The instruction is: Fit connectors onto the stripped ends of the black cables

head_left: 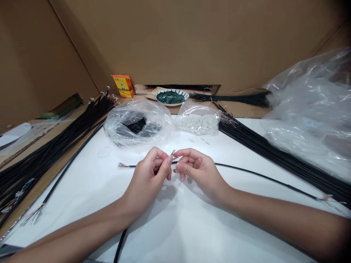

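My left hand (149, 179) and my right hand (197, 171) meet above a white work surface (175, 226), fingertips almost touching. Both pinch a thin black cable (263, 176), which runs out to either side. A small silvery tip (173, 152) sticks up between my fingers, but its exact shape is too small to tell. The cable's left end (124, 165) shows fine coloured wires, and its right end (325, 198) has a similar fan of thin wires. My fingers hide the part of the cable they grip.
Bundles of black cables (52, 157) lie to the left, with more (276, 153) to the right. Behind my hands are a clear bag of black pieces (137, 124), a bag of white small parts (197, 122), a plate of green granules (170, 97) and an orange box (122, 86). Cardboard walls surround the surface.
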Available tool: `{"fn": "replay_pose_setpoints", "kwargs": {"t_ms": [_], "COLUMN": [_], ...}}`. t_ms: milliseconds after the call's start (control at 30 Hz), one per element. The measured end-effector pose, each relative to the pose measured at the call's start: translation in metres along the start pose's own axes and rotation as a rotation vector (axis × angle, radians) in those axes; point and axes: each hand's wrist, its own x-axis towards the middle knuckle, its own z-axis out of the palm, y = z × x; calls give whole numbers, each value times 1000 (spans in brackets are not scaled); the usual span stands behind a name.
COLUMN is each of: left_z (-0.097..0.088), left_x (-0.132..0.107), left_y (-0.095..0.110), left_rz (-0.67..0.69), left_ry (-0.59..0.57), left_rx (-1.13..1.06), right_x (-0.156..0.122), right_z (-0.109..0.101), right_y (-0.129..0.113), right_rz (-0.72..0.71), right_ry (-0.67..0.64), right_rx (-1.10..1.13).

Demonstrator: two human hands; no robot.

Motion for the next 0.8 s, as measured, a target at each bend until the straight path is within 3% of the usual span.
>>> {"fn": "replay_pose_setpoints", "kwargs": {"t_ms": [433, 800], "left_z": [3, 2], "left_x": [-1, 0], "left_y": [-4, -3], "left_rz": [2, -19], "left_ry": [-15, -37], "left_rx": [-4, -13], "right_x": [-5, -3], "right_z": [8, 4], "right_y": [-4, 1], "right_rz": [28, -7], "right_ry": [78, 38], "right_rx": [43, 5]}}
